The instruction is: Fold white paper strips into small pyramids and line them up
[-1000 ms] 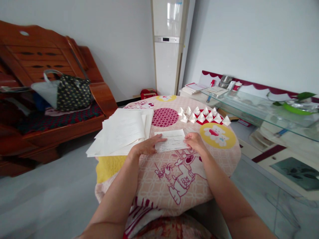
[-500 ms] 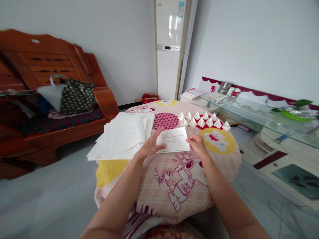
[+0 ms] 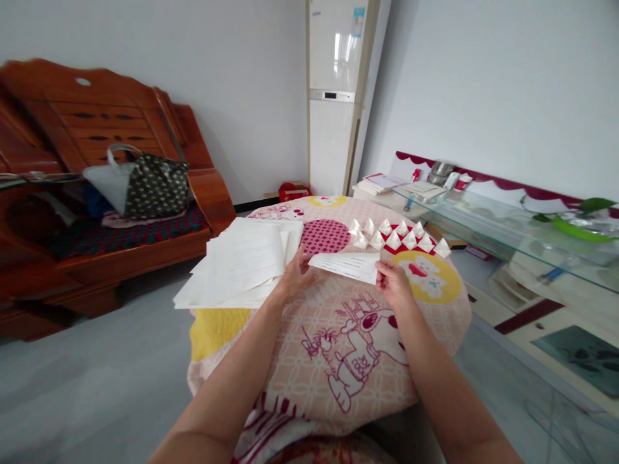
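Observation:
A white sheet of printed paper (image 3: 349,265) is held up at a tilt over the table. The fingers of my right hand (image 3: 393,281) pinch its right edge. At the sheet's left end is my left hand (image 3: 296,277), its thumb and fingers apart; no grip on the paper shows. Left of that hand lies a loose stack of white paper (image 3: 236,264), some sheets askew. Behind the held sheet, several small folded-paper pyramids (image 3: 393,241) stand in two rows.
The round table wears a patterned cloth (image 3: 319,361). On the left is a wooden sofa (image 3: 207,193) with bags (image 3: 157,187). A glass-topped stand (image 3: 483,222) on the right carries books, cups and a green dish. A tall white air conditioner (image 3: 331,135) stands behind.
The paper has been lifted and tilted, its right end moving right with my right hand. My left hand has come off its face. The view has shifted slightly.

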`<state>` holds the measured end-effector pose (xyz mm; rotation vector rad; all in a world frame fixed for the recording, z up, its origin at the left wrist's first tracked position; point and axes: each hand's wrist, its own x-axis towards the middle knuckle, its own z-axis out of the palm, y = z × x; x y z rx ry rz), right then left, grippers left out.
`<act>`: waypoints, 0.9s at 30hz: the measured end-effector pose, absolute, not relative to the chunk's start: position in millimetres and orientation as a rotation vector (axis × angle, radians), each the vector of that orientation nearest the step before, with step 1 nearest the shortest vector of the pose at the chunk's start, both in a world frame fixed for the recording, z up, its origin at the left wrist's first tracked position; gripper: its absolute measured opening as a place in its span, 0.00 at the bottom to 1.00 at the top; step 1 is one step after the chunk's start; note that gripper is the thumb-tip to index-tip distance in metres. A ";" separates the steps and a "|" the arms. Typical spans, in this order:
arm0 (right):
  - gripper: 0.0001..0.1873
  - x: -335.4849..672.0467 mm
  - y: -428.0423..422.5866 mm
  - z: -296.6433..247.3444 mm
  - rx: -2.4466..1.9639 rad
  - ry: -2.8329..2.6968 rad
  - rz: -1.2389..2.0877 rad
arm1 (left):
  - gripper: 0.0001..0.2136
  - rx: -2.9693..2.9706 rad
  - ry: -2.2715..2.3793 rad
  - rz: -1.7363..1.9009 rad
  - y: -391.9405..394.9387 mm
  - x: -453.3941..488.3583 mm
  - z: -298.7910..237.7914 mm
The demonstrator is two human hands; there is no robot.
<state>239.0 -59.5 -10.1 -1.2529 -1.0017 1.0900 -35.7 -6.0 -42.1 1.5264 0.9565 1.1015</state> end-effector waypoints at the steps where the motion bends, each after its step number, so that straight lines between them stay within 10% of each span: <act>1: 0.19 239.1 -59.6 -9.6 -1.242 -1.002 1.098 | 0.53 1.504 0.971 1.101 -6.1 -35.1 -41.1; 14: 0.16 235.7 -60.8 -10.0 -1.145 -0.894 1.165 | 0.18 1.473 0.995 1.298 -26.6 -30.2 -9.7; 27: 0.15 235.4 -59.8 -21.4 -1.042 -0.918 1.263 | 0.17 0.808 0.553 1.529 -28.2 -41.4 6.0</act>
